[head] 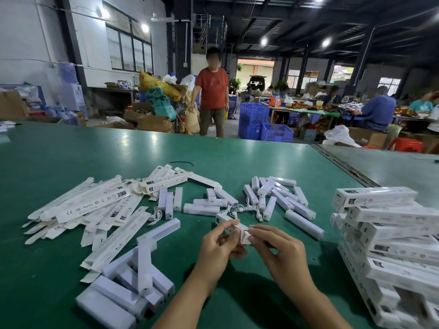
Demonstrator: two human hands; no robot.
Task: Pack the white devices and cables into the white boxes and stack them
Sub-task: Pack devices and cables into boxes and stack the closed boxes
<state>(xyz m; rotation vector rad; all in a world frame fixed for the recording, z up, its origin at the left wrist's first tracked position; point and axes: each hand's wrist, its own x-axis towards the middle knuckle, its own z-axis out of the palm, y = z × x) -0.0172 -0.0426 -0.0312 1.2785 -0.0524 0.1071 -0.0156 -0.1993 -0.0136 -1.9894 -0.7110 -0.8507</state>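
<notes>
Over the green table (71,150), my left hand (219,243) and my right hand (278,248) both pinch one white box (231,222) at its near end flaps; the box points away from me. Loose white devices (282,200) lie scattered beyond it, more lie in a heap (133,281) at the near left. White cables (247,208) curl between the devices. Flat unfolded white boxes (90,207) are piled on the left. Packed white boxes form a stack (389,238) on the right.
A person in a red shirt (212,91) stands beyond the table's far edge. Blue crates (266,124), cardboard boxes and bags fill the floor behind. Other people sit at tables at the back right. A seam (344,167) separates a second table on the right.
</notes>
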